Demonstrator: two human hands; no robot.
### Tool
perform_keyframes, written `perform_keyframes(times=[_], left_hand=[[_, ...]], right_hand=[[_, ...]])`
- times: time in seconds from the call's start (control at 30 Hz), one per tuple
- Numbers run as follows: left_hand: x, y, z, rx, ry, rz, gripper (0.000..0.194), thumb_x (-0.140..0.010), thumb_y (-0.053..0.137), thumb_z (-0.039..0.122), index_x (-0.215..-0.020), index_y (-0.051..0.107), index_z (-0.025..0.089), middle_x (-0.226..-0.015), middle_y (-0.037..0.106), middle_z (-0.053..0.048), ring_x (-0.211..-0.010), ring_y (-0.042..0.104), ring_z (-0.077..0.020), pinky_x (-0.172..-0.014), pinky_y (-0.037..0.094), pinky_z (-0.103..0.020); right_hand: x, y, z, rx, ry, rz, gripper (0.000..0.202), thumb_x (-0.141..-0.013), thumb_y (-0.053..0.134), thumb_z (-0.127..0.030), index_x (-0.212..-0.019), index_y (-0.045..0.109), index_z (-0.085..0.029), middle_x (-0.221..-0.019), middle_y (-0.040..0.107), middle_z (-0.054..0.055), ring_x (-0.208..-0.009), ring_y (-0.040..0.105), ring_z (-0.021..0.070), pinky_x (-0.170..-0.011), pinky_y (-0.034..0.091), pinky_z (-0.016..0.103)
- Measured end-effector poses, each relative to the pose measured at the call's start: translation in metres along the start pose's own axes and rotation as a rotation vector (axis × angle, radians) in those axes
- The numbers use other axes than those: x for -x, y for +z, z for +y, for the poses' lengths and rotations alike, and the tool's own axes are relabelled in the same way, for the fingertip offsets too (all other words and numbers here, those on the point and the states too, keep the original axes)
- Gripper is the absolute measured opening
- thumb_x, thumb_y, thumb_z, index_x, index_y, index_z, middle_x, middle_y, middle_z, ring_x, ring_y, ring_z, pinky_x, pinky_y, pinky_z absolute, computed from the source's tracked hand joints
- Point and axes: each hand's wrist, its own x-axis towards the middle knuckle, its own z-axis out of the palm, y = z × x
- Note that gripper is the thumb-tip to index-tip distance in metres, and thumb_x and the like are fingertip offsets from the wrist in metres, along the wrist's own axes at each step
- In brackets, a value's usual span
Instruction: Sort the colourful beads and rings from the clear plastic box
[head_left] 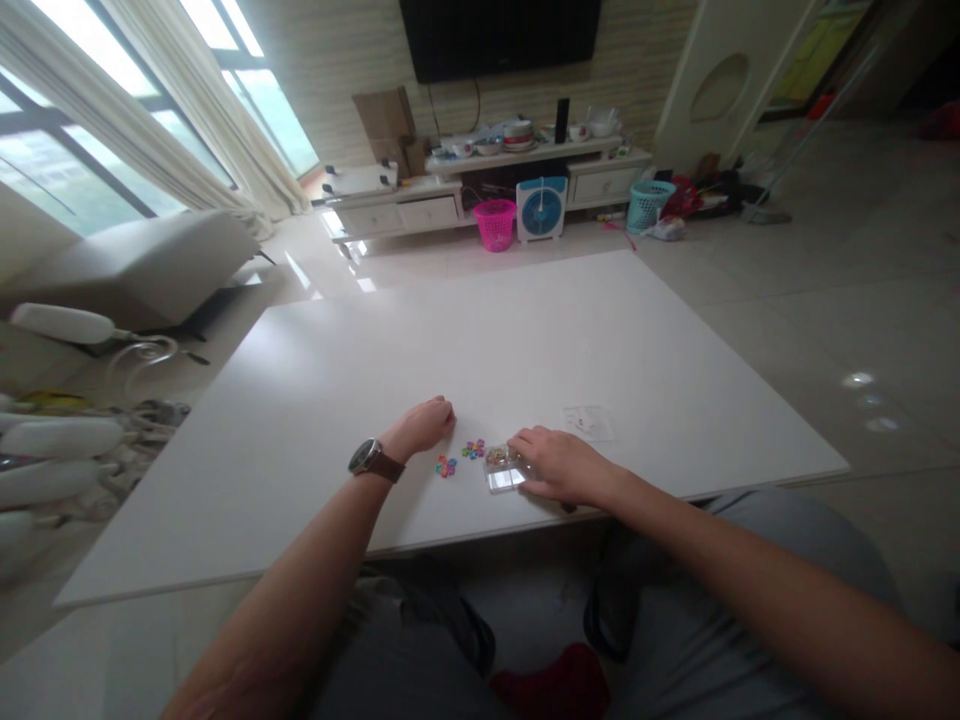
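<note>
On the white table [450, 340], near its front edge, lies a small clear compartment box [504, 480] with small brownish or gold bits in its far part. My right hand [559, 465] grips the right side of this box, covering part of it. Two little clusters of colourful flower-like pieces lie left of the box: one cluster [473, 450] close beside it, another cluster [446, 467] nearer my left hand. My left hand [427, 425], with a watch [365, 456] on the wrist, rests on the tabletop with its fingers curled in. Whatever they may hold is hidden.
A flat clear plastic piece [589, 423], perhaps a lid, lies to the right beyond my right hand. Past the table's far edge stand a pink basket [495, 224], a blue fan [541, 209] and a low white cabinet [427, 212]. Chairs [64, 437] crowd the left side.
</note>
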Motion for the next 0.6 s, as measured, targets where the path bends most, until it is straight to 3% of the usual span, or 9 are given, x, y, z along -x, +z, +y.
perform_keyframes(times=[0.1,0.2,0.33,0.6], left_hand=[[0.004,-0.006,0.009,0.07,0.035,0.016,0.016,-0.085,0.047,0.02,-0.077,0.06,0.016,-0.087,0.062,-0.008,-0.073,0.057,-0.0167,-0.072,0.045,-0.031],[0.01,-0.017,0.026,0.277,0.133,0.027,0.016,-0.087,0.049,0.026,-0.082,0.061,0.016,-0.086,0.063,-0.005,-0.074,0.056,-0.0153,-0.071,0.045,-0.028],[0.022,-0.029,0.052,0.534,0.202,-0.047,0.021,-0.09,0.05,0.035,-0.085,0.061,0.017,-0.078,0.063,-0.001,-0.069,0.054,-0.0124,-0.063,0.042,-0.024],[0.03,-0.029,0.075,0.656,0.215,-0.124,0.025,-0.09,0.052,0.038,-0.087,0.063,0.016,-0.073,0.062,0.0,-0.065,0.053,-0.0113,-0.061,0.04,-0.024]], right_hand=[[0.0,0.0,0.0,-0.009,0.002,0.036,0.038,-0.087,0.064,-0.041,-0.115,0.057,-0.016,-0.108,0.063,0.011,-0.1,0.057,0.0254,-0.085,0.045,0.036],[-0.001,-0.001,0.0,-0.019,0.041,0.109,0.032,-0.093,0.057,-0.039,-0.113,0.059,-0.015,-0.106,0.064,0.012,-0.099,0.056,0.0253,-0.086,0.045,0.037],[-0.004,-0.002,0.0,-0.132,0.09,0.232,0.025,-0.096,0.052,-0.033,-0.109,0.063,-0.014,-0.103,0.067,0.011,-0.099,0.057,0.0235,-0.087,0.045,0.036],[-0.009,-0.001,0.0,-0.419,0.132,0.33,0.016,-0.091,0.06,-0.03,-0.093,0.069,-0.016,-0.089,0.069,0.006,-0.086,0.06,0.0184,-0.079,0.044,0.031]])
